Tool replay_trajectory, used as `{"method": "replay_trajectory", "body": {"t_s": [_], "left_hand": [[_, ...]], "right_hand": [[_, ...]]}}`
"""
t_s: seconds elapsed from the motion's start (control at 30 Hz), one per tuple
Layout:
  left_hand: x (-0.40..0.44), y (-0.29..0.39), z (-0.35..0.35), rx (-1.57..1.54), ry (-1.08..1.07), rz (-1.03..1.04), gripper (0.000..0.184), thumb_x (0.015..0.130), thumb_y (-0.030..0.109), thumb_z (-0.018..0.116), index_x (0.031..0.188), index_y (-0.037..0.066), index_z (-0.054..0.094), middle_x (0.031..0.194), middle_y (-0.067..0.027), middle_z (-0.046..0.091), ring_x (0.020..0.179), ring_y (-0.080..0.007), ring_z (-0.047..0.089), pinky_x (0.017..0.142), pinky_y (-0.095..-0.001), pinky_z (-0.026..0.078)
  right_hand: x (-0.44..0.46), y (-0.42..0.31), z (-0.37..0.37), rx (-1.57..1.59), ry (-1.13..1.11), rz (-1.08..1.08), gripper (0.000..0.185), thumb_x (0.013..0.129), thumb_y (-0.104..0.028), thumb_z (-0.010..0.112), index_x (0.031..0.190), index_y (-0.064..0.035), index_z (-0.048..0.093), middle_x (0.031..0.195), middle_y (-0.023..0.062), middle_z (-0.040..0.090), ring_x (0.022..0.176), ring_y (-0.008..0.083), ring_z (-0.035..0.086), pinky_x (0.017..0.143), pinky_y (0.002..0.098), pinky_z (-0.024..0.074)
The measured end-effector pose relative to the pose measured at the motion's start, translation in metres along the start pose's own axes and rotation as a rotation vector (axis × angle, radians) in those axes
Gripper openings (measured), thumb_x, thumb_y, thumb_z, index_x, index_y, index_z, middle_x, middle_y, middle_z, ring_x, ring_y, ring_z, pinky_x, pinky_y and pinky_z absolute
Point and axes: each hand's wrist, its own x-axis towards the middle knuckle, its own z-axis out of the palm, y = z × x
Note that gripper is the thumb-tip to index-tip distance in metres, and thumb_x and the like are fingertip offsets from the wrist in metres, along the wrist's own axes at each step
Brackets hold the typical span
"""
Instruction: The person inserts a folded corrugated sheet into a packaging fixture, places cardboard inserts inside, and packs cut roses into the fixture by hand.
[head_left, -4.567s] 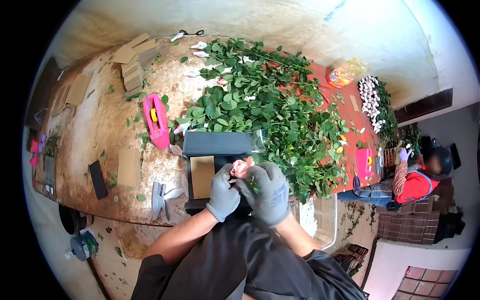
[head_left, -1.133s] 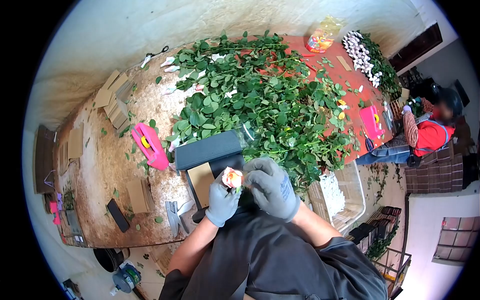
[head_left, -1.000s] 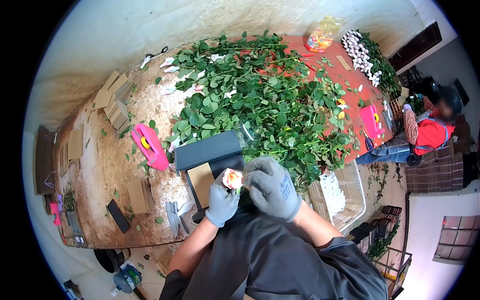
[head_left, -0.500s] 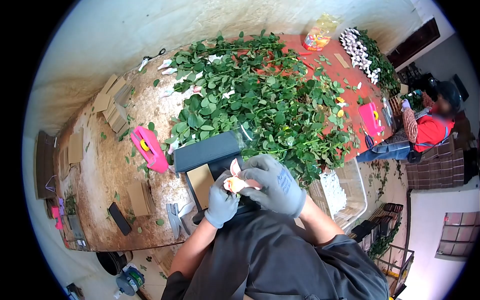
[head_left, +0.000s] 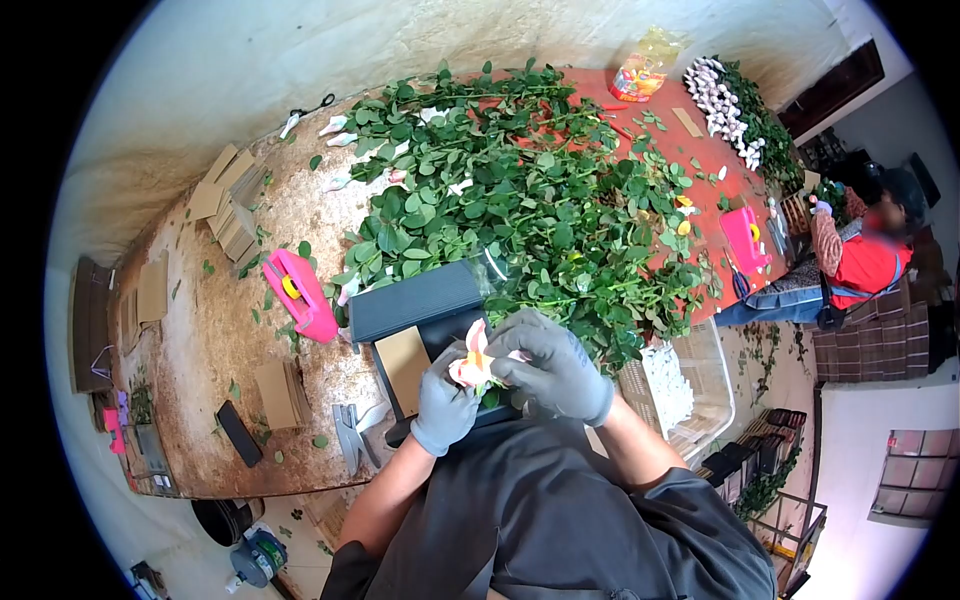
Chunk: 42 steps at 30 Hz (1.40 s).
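Observation:
Just in front of my body, my gloved left hand [head_left: 443, 408] is closed around a pale pink and orange rose [head_left: 468, 371] below its bloom. One petal stands up from the rose. My gloved right hand [head_left: 556, 366] is at the bloom's right side, with its fingers bent and pinched together; a pale pink petal [head_left: 519, 355] shows partly between them. Beneath both hands is a black box-like stand [head_left: 415, 300] with a brown cardboard piece [head_left: 403, 370] on it. The rose's stem is mostly hidden.
Many leafy rose stems [head_left: 540, 200] cover the middle of the table. To the left are a pink tape dispenser [head_left: 301, 296], cardboard stacks [head_left: 282, 394], scissors [head_left: 350, 440] and a black phone-like object [head_left: 239, 435]. A plastic crate [head_left: 705, 385] stands at right; a person in red [head_left: 862, 262] works beyond.
My right hand's fingers have shifted and curled more at the rose's side. More of the inner orange bloom shows. My left hand stays nearly in place.

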Motion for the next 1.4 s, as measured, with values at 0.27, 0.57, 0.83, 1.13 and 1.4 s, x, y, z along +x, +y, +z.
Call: {"method": "replay_trajectory", "body": {"t_s": [0.27,0.57,0.83,1.13,1.4], "left_hand": [[0.002,0.016,0.002,0.002,-0.029,0.008,0.021,0.077,-0.008,0.057,0.097,-0.006,0.063,0.099,-0.0128,0.064,0.091,-0.0235,0.063,0.083,-0.031,0.049],[0.002,0.019,-0.002,0.167,-0.078,0.109,0.02,0.079,-0.008,0.06,0.098,-0.008,0.063,0.101,-0.0099,0.063,0.087,-0.0171,0.063,0.076,-0.028,0.051],[0.001,0.013,-0.003,0.296,-0.123,0.203,0.017,0.083,0.0,0.062,0.1,-0.002,0.066,0.095,-0.0105,0.066,0.082,-0.0215,0.066,0.075,-0.0308,0.052],[-0.003,0.005,-0.002,-0.115,-0.125,-0.115,0.025,0.079,-0.004,0.058,0.103,-0.001,0.065,0.101,-0.0126,0.069,0.091,-0.026,0.067,0.085,-0.0349,0.053],[0.004,0.017,0.0,0.073,-0.14,-0.006,0.028,0.077,-0.01,0.059,0.104,-0.002,0.065,0.105,-0.0139,0.067,0.094,-0.0266,0.067,0.087,-0.0341,0.053]], "right_hand": [[-0.001,0.01,0.006,0.039,0.056,-0.023,0.013,0.089,-0.012,0.071,0.097,-0.0026,0.068,0.107,0.0107,0.064,0.098,0.0214,0.062,0.087,0.0339,0.0496],[0.0,0.008,0.008,0.113,0.025,0.069,0.007,0.091,-0.008,0.068,0.093,-0.0011,0.065,0.106,0.0091,0.062,0.09,0.0155,0.06,0.081,0.0301,0.05],[0.004,-0.01,-0.007,0.138,0.196,0.004,0.004,0.088,-0.003,0.065,0.091,-0.0012,0.065,0.099,0.0093,0.064,0.096,0.0238,0.063,0.09,0.0354,0.0491],[-0.005,-0.028,-0.091,1.037,-0.267,-0.717,0.033,0.091,-0.037,0.075,0.07,-0.0126,0.067,0.069,-0.0031,0.058,0.043,0.0078,0.047,0.038,0.0238,0.0348],[-0.011,-0.037,-0.032,-0.097,-0.12,-0.239,0.019,0.084,-0.005,0.075,0.103,-0.006,0.073,0.104,0.0117,0.07,0.099,0.0299,0.065,0.089,0.0397,0.0511]]}}
